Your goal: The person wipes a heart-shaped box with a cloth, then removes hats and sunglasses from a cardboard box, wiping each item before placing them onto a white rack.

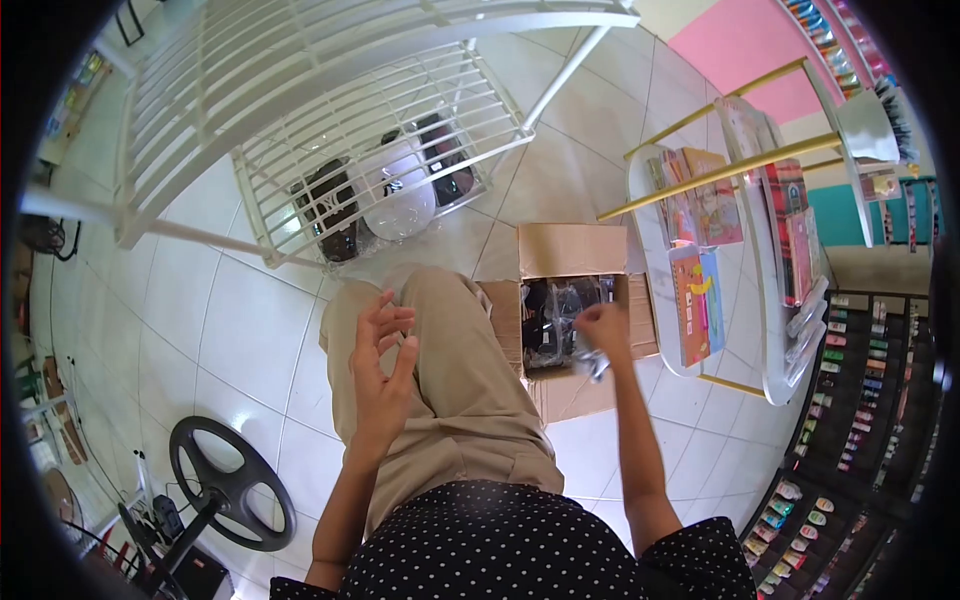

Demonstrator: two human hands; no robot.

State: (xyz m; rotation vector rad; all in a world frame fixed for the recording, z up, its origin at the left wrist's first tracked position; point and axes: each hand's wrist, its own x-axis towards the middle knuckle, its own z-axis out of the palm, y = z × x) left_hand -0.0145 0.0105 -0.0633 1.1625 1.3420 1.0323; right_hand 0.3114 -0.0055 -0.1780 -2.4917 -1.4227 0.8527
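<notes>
My left hand [382, 365] is raised over my lap with its fingers spread and curved, holding nothing. Above the open cardboard box [570, 250] my right hand [604, 327] is closed, fingertips together. A small shiny piece of clear plastic [592, 363], blurred, hangs just below those fingers. Dark items in clear plastic wrapping [552, 320] fill the box, whose flaps are folded outward. My right hand covers part of the contents near the box's right side.
A white wire rack [375, 140] stands ahead on the left, with wrapped caps [398, 195] on its lower shelf. To the right is a gold-framed shelf [740, 160] with notebooks [696, 305]. A black steering wheel [232, 483] stands at lower left; dark display shelves [850, 440] line the far right.
</notes>
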